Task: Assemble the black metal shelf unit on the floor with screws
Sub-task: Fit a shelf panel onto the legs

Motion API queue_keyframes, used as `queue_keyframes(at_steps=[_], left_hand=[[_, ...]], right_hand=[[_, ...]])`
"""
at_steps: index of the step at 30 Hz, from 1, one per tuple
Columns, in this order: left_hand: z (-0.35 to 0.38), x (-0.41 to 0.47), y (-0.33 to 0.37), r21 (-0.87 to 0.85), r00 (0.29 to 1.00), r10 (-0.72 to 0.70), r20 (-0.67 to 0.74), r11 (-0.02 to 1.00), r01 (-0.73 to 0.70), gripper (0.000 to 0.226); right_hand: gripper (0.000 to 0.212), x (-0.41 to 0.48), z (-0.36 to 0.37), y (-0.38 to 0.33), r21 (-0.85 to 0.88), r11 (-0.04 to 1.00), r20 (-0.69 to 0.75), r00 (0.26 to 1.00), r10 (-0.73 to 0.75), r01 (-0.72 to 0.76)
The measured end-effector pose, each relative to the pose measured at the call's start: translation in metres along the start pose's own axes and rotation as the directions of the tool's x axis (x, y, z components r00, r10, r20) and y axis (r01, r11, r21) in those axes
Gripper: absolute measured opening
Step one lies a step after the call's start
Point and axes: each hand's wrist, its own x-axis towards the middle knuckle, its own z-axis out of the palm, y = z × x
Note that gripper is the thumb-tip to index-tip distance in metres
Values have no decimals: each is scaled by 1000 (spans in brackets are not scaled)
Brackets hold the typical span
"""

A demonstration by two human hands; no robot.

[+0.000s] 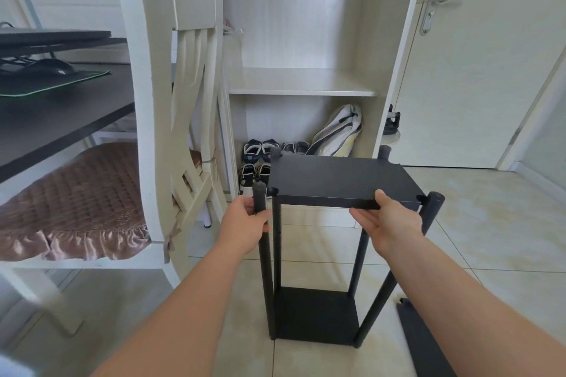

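The black metal shelf unit stands upright on the tiled floor, with a bottom panel point(315, 317) fixed between four black poles. My left hand point(246, 222) grips the front left pole point(265, 269) just below its top end. My right hand point(387, 219) holds the front edge of the top shelf panel point(337, 177), thumb on top and fingers underneath. The panel sits level among the pole tops, and its front left corner notch stands a little apart from the gripped pole. The front right pole point(428, 217) leans slightly outward. No screws are visible.
Another black panel point(425, 340) lies on the floor at the lower right. A white chair point(171, 119) with a brown cushion stands close on the left, beside a dark desk. Behind the unit are an open white cabinet with shoes point(260, 162) and a closed door point(477, 70).
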Motion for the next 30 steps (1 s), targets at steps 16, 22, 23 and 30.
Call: queue_keyframes(at_steps=[16, 22, 23, 30], left_hand=[[-6, -6, -5, -40, 999, -3, 33, 999, 4, 21], [8, 1, 0, -27, 999, 35, 19, 999, -35, 18], [11, 1, 2, -27, 999, 40, 24, 999, -39, 18], [19, 7, -4, -26, 999, 17, 29, 1000, -16, 34]], right_hand=[[16, 4, 7, 18, -43, 998, 15, 999, 36, -35], [11, 11, 4, 15, -15, 1000, -23, 999, 27, -28], [12, 13, 3, 15, -12, 1000, -32, 999, 26, -26], [19, 23, 1, 14, 22, 999, -23, 998, 51, -50]])
